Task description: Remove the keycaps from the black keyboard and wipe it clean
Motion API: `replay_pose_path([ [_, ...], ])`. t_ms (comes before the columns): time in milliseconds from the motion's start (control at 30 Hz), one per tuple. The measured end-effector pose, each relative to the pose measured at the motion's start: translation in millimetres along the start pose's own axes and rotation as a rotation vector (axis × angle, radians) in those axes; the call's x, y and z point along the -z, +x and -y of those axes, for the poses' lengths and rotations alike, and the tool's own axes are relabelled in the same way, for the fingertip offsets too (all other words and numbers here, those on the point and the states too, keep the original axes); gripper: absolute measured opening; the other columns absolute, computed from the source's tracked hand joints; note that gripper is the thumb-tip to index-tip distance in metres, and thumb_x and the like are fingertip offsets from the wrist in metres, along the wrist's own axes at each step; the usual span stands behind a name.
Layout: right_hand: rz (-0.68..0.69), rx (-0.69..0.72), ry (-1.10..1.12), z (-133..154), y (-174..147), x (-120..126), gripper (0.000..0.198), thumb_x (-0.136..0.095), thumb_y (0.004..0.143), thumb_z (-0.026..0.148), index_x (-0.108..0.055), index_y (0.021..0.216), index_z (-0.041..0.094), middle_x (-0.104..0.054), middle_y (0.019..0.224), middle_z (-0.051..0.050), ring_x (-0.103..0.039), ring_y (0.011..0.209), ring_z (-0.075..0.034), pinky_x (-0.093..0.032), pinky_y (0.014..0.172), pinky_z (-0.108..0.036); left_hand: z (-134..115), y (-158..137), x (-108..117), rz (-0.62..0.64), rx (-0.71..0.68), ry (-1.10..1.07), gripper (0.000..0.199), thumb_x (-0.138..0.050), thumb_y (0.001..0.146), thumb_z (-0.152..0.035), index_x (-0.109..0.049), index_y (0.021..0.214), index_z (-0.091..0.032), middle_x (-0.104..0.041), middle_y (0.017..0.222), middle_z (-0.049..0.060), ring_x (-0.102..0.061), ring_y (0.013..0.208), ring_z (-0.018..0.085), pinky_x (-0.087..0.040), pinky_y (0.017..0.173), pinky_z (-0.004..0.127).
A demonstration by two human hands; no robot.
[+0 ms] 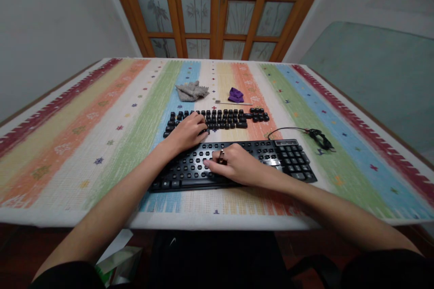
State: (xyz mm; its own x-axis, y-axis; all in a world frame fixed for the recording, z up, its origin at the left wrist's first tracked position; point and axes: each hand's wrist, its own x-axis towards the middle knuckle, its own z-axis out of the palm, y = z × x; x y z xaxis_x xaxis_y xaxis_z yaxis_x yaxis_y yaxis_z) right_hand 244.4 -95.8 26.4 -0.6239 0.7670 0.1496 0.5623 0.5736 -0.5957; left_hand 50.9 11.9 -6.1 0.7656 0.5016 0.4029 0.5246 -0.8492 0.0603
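A black keyboard (190, 182) lies near the table's front edge, most of its main key area stripped to bare switches, with its number pad keys (293, 161) in place. My right hand (237, 165), a ring on one finger, rests over the middle of it. Its fingers are curled and the thumb points left; whatever they hold is hidden. Behind the keyboard, several loose black keycaps (225, 119) stand in rows. Over the left part of these rows is my left hand (190, 131), fingers bent down and closed at the keycaps. Its fingertips are too small and dark to show what they grip.
Beyond the keycaps lie a crumpled grey cloth (191, 91), a purple cloth (236, 95) and a thin brush (233, 103). A bundled cable (320, 139) sits right of the keyboard. A striped cloth (125, 144) covers the table. Wooden glass doors (219, 13) stand behind.
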Motion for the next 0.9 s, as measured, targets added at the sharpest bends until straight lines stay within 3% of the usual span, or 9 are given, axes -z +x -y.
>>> replay_pose_path([
  [167,0.009,-0.101,0.196,-2.5,3.8,4.0,0.045,-0.053,0.097,0.035,-0.050,0.056,0.017,-0.041,0.049,0.007,-0.035,0.049,-0.007,-0.026,0.056,-0.025,0.2,-2.1,2.0,-0.008,0.007,0.022,0.018,-0.057,0.092,-0.025,-0.070,0.093,-0.012,-0.062,0.096,0.011,-0.053,0.096,0.026,-0.051,0.087,0.042],
  [400,-0.015,-0.158,0.247,-3.6,5.9,0.5,0.043,-0.052,0.097,0.033,-0.055,0.057,0.016,-0.051,0.047,0.004,-0.047,0.048,-0.008,-0.032,0.057,-0.024,-11.8,-14.3,17.9,-0.082,0.018,-0.071,0.021,-0.052,0.096,-0.025,-0.069,0.096,-0.012,-0.063,0.097,0.011,-0.054,0.093,0.024,-0.050,0.087,0.042],
  [600,-0.079,-0.323,0.378,-14.6,8.2,-5.3,0.041,-0.045,0.096,0.028,-0.058,0.059,0.017,-0.054,0.044,0.003,-0.053,0.043,-0.010,-0.038,0.054,-0.023,-40.6,-33.7,32.0,0.058,0.037,-0.333,0.017,-0.057,0.095,-0.026,-0.070,0.097,-0.016,-0.063,0.100,0.009,-0.058,0.097,0.022,-0.050,0.087,0.037],
  [900,-0.225,-0.087,0.346,-12.7,3.9,8.6,0.041,-0.048,0.097,0.035,-0.061,0.063,0.016,-0.055,0.051,0.003,-0.052,0.049,-0.009,-0.035,0.054,-0.023,-73.0,-43.1,44.3,0.065,0.092,-0.508,0.020,-0.068,0.091,-0.030,-0.068,0.106,-0.017,-0.066,0.101,0.007,-0.062,0.097,0.021,-0.051,0.088,0.037],
])
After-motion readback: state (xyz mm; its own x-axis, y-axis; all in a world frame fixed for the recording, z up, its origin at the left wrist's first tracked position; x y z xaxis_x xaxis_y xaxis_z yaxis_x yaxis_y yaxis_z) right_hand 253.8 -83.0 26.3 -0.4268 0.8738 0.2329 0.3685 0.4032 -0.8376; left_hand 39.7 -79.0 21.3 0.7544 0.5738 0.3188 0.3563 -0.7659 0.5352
